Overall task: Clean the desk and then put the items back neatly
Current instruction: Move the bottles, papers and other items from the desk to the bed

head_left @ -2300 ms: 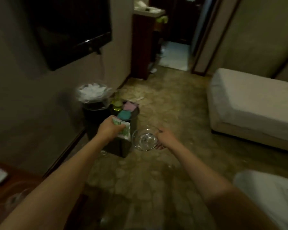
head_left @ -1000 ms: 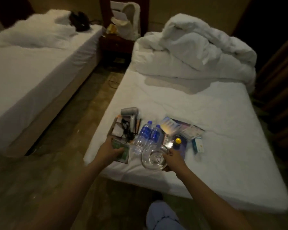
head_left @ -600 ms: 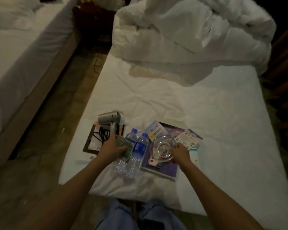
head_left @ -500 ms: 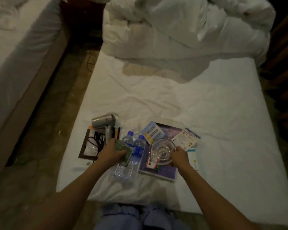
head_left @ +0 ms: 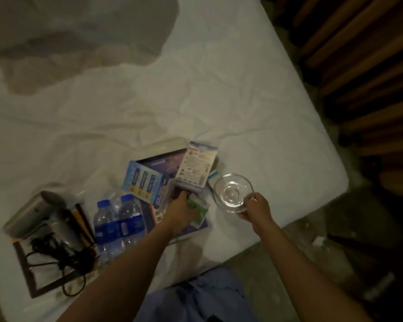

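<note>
My right hand (head_left: 257,209) pinches the near rim of a clear glass bowl (head_left: 232,192), held just above the white bed sheet (head_left: 254,117). My left hand (head_left: 180,211) grips a small green packet (head_left: 199,209) and reaches down among the items on the bed. Under and beside it lie a purple booklet (head_left: 165,163), a blue-and-white box (head_left: 144,182) and a printed card (head_left: 197,166). Two water bottles (head_left: 116,223) lie to the left.
A silver hair dryer (head_left: 32,216) with a black cord (head_left: 61,256) rests on a dark-framed tray (head_left: 27,273) at the left. The bed's corner (head_left: 335,180) drops to the floor at the right, beside wooden slats (head_left: 363,66). My blue-trousered knees (head_left: 196,298) touch the bed's near edge.
The view has tilted down and closer to the bed. My right hand carried the glass bowl to the right, off the booklet. My left hand moved right, past the bottles, onto the booklet pile.
</note>
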`<state>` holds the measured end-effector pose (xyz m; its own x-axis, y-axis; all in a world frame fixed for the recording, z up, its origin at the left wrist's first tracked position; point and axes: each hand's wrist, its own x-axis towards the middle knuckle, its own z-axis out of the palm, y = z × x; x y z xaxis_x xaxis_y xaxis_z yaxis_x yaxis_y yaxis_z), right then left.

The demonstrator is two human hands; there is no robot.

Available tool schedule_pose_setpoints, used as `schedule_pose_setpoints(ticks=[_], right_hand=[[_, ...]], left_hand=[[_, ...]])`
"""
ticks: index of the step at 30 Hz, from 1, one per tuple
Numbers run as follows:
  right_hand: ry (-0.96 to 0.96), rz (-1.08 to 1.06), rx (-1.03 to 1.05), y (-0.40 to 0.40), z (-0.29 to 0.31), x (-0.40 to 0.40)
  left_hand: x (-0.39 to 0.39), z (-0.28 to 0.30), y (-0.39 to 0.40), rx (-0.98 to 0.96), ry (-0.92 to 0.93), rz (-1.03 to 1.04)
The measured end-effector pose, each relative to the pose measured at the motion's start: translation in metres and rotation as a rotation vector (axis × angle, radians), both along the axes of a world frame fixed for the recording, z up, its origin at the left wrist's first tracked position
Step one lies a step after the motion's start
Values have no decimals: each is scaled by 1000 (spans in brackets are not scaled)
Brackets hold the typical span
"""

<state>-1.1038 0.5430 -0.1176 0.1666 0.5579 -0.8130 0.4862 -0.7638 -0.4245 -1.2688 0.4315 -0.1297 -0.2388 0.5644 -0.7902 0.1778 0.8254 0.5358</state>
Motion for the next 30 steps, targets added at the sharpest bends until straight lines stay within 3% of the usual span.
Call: schedule_pose_setpoints(ticks=[4,9,14,25,30], right_hand=[[70,-158,-37,26,-15,10],[117,-208,-118,54,-43,7],[130,-77,-137,74,-63,5],[118,170,-160,77,-79,36],[12,420,-88,71,-77,52]], left_hand=[[13,-16,11,-74,22,-14],[19,-29,23,-147,33,43],[36,-46,29,-241,46,70],[66,-61,28,-211,98,265],[71,-54,12,-138,176,309]])
